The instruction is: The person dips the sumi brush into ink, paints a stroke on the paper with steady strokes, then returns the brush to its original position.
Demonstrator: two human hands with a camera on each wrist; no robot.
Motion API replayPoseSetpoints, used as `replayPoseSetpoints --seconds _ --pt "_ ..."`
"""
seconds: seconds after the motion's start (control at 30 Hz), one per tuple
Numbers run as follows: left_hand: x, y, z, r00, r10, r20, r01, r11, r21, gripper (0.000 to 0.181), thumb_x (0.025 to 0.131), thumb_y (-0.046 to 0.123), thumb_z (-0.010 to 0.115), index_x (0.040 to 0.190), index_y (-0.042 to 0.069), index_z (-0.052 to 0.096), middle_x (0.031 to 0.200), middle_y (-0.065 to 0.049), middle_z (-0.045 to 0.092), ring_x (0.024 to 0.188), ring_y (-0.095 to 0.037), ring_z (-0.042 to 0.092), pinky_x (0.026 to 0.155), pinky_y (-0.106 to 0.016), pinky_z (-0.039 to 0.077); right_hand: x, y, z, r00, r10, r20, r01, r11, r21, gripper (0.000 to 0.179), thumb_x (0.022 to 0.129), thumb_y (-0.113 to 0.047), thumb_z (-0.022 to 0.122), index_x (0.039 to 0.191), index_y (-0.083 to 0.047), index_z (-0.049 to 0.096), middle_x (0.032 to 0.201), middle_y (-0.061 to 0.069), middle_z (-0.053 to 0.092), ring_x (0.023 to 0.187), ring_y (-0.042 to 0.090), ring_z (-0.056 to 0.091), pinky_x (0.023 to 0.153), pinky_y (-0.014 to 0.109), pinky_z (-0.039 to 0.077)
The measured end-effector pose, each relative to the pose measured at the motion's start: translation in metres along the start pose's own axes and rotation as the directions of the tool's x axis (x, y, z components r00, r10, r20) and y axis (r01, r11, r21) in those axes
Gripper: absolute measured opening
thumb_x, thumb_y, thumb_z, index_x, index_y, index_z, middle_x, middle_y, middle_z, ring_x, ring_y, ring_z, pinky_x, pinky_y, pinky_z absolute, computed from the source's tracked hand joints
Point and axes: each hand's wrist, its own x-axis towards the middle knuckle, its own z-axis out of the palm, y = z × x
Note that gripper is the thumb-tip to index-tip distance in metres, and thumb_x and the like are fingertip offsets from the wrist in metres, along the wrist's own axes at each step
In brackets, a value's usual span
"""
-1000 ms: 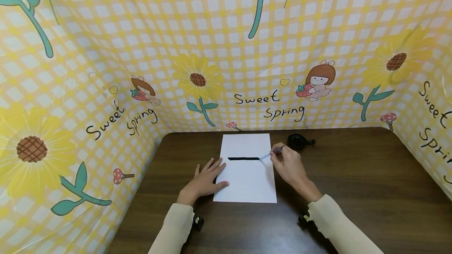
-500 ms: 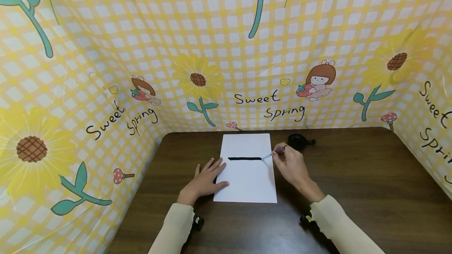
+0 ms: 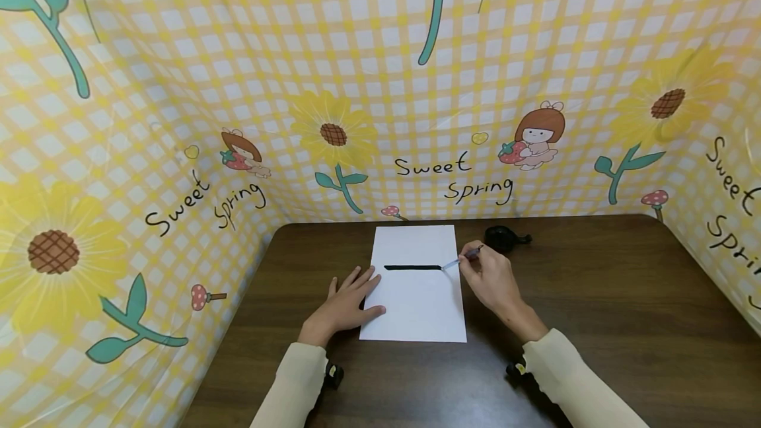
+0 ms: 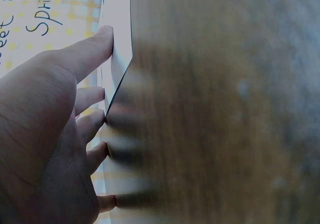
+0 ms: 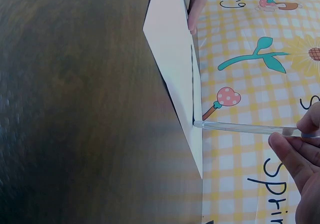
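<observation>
A white sheet of paper [image 3: 410,312] lies on the dark wooden table. Across its upper half runs a thick black line [image 3: 413,267], slanted at its left end. My left hand [image 3: 341,306] rests with fingers spread on the paper's left edge, thumb and some fingertips on the sheet, others on the table. My right hand [image 3: 489,279] pinches a slim pen-like tool with a clear shaft [image 5: 240,128]. The tool is tilted, its tip at the line's right end. Its exact kind is unclear. Right of the paper, beyond that hand, lies a small round black object with a tail [image 3: 502,238].
The brown wooden table [image 3: 606,296] has rounded far corners. Yellow checked cloth [image 3: 416,117] with printed flowers and lettering encloses it at the back and both sides. Black straps or devices [image 3: 333,374] sit at both wrists.
My right hand and the tool have moved slightly right, and the black line's right end lies a little farther right. In the last half second hardly anything moved. My left hand stays put.
</observation>
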Motion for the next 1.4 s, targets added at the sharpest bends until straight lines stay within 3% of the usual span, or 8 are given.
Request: replayPoseSetpoints --seconds 0.53,1.4 --pt "0.000 0.002 -0.002 1.000 0.005 0.001 -0.005 1.000 -0.005 0.079 0.104 0.059 0.060 0.169 0.023 0.035 0.180 -0.001 0.021 0.168 -0.036 0.011 0.125 -0.079 0.003 0.000 0.002 -0.003 1.000 -0.014 0.003 0.014 1.000 0.008 0.007 0.100 -0.009 0.070 0.100 -0.002 0.071 0.094 0.010 0.075 0.081 0.020 0.075 0.062 0.030 0.059" --pt "0.002 -0.001 -0.001 1.000 0.006 0.004 -0.006 1.000 0.006 0.079 0.103 0.060 0.061 0.169 0.024 0.035 0.179 -0.001 0.022 0.168 -0.036 0.012 0.125 -0.079 0.004 0.002 0.001 -0.012 0.998 -0.054 -0.030 0.054 0.999 0.000 0.006 0.095 -0.002 0.073 0.099 -0.003 0.069 0.090 0.010 0.074 0.078 0.021 0.076 0.060 0.030 0.061"
